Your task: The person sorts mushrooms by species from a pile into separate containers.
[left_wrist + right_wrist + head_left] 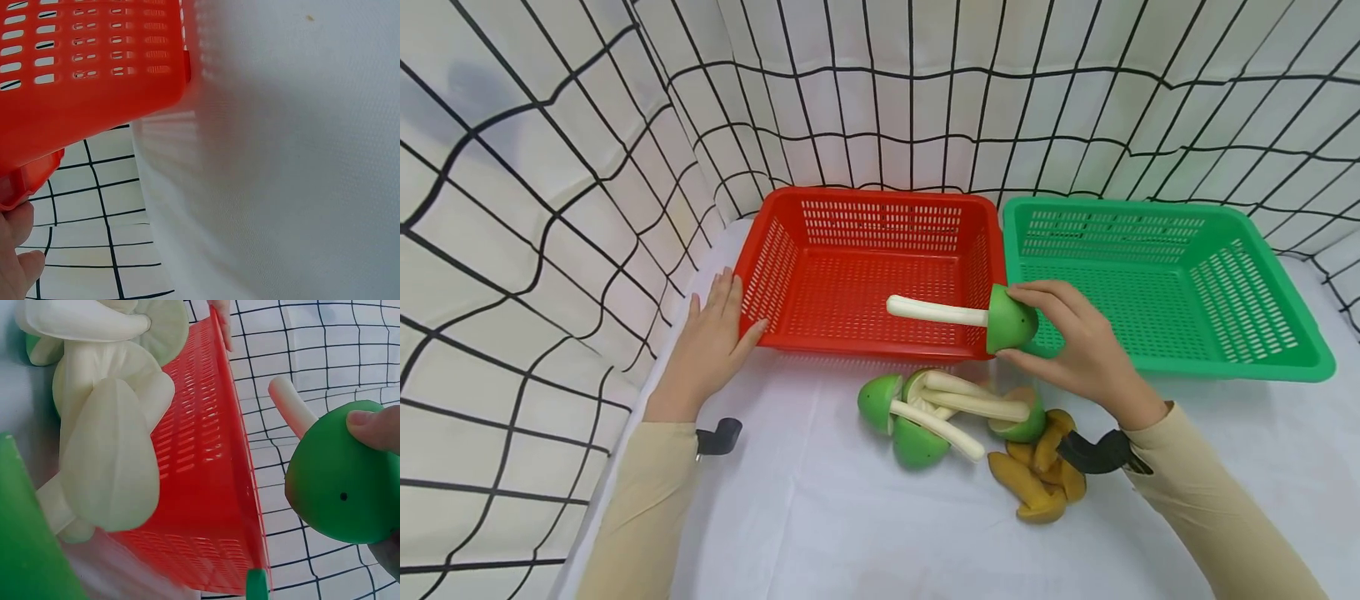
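Note:
A toy mushroom with a green cap (1009, 320) and a long white stem (936, 311) is in my right hand (1086, 346), gripped by the cap between thumb and fingers. It hangs over the right front part of the red basket (880, 340), its stem pointing left. In the right wrist view the thumb presses the green cap (340, 481), which has a small dark dot. My left hand (711, 342) rests at the red basket's left front corner, fingers stretched along the rim. In the left wrist view its fingertips touch the red rim (31, 181).
Several more green-capped mushrooms (921, 442) lie heaped on the white cloth before the red basket. Beside them is a small pile of brown mushroom-like pieces (1033, 487). A green basket (1232, 367) stands right of the red one. Black wire grid (910, 75) encloses the back and left.

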`<state>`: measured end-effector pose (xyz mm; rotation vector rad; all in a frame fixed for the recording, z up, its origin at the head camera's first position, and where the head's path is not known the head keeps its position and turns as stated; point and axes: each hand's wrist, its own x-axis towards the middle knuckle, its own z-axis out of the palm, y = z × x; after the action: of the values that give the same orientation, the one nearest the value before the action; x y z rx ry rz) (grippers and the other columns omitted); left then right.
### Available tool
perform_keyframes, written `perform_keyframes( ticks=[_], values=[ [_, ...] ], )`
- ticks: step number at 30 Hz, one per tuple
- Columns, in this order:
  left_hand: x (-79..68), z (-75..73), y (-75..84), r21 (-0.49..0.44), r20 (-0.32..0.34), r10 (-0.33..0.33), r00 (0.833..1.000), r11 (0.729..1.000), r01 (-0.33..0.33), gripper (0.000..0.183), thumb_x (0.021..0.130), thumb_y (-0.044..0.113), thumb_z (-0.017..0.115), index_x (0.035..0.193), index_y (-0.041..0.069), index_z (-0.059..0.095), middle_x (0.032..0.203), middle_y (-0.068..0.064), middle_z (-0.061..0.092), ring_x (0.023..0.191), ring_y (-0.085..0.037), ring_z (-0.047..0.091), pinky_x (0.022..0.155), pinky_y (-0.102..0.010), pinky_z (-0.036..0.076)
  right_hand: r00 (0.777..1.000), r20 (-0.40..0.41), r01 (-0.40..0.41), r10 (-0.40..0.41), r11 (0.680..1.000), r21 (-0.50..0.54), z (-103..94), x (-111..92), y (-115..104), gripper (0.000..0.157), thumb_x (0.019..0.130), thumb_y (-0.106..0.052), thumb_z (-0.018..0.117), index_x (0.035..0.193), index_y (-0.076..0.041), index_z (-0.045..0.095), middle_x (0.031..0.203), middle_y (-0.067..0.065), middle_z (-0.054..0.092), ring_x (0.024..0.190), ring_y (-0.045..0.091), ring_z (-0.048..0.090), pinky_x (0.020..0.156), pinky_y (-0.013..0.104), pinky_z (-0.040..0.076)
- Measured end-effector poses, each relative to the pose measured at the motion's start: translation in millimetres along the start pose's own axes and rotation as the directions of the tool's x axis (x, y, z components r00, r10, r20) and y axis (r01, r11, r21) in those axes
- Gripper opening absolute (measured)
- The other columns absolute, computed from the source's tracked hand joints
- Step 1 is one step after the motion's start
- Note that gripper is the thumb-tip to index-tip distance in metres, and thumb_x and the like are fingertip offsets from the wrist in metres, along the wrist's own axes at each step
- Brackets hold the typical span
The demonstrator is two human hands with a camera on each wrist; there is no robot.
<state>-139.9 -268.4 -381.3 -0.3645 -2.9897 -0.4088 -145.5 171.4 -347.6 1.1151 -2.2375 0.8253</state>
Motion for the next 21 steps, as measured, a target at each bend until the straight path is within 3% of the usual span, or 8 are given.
perform_keyframes(
  ticks=[7,10,13,15,21],
  values=[
    [0.5,-0.5,-0.3,0.021,0.007,-0.001,1.000,1.000,0.001,0.073,0.100,0.038,0.038,0.145,-0.012,0.011,0.153,-0.028,0.009,0.141,-0.040,0.006,0.109,-0.061,0.004,0.999,0.029,-0.034,0.033,0.999,0.040,14.1,9.7,5.8,0.065,0.085,-0.052,0.057,0.123,0.000,0.058,0.117,0.015,0.057,0.104,0.028,0.056,0.078,0.041,0.051],
    [1.0,0.2,-0.6,0.023,0.005,0.002,1.000,1.000,-0.002,0.073,0.100,0.037,0.038,0.145,-0.012,0.011,0.153,-0.028,0.009,0.141,-0.040,0.006,0.109,-0.061,0.004,0.998,0.039,-0.055,0.052,0.996,0.070,18.8,12.5,7.9,0.063,0.080,-0.045,0.071,0.122,0.000,0.058,0.117,0.014,0.057,0.103,0.027,0.057,0.076,0.043,0.051],
    [1.3,0.6,-0.9,0.026,0.002,0.003,1.000,1.000,-0.003,0.073,0.100,0.037,0.039,0.145,-0.013,0.011,0.152,-0.029,0.010,0.141,-0.040,0.006,0.109,-0.061,0.004,0.996,0.047,-0.077,0.073,0.993,0.088,23.3,14.8,9.4,0.064,0.070,-0.027,0.084,0.122,0.000,0.058,0.116,0.013,0.058,0.101,0.025,0.058,0.074,0.043,0.052],
    [1.5,0.7,-1.0,0.026,0.002,0.003,1.000,1.000,-0.003,0.072,0.100,0.037,0.039,0.145,-0.013,0.012,0.152,-0.029,0.010,0.141,-0.040,0.006,0.109,-0.061,0.004,0.995,0.048,-0.095,0.091,0.991,0.098,26.1,16.0,10.0,0.066,0.064,-0.015,0.088,0.122,0.000,0.059,0.116,0.013,0.059,0.100,0.024,0.058,0.073,0.043,0.053],
    [1.4,0.5,-0.7,0.025,0.006,-0.003,1.000,1.000,0.003,0.073,0.100,0.038,0.038,0.145,-0.013,0.012,0.153,-0.028,0.008,0.141,-0.041,0.007,0.109,-0.060,0.004,0.986,0.072,-0.160,0.153,0.981,0.112,33.1,20.7,9.5,0.066,0.064,-0.015,0.088,0.121,-0.001,0.059,0.116,0.013,0.058,0.096,0.023,0.058,0.070,0.041,0.053]
  ],
)
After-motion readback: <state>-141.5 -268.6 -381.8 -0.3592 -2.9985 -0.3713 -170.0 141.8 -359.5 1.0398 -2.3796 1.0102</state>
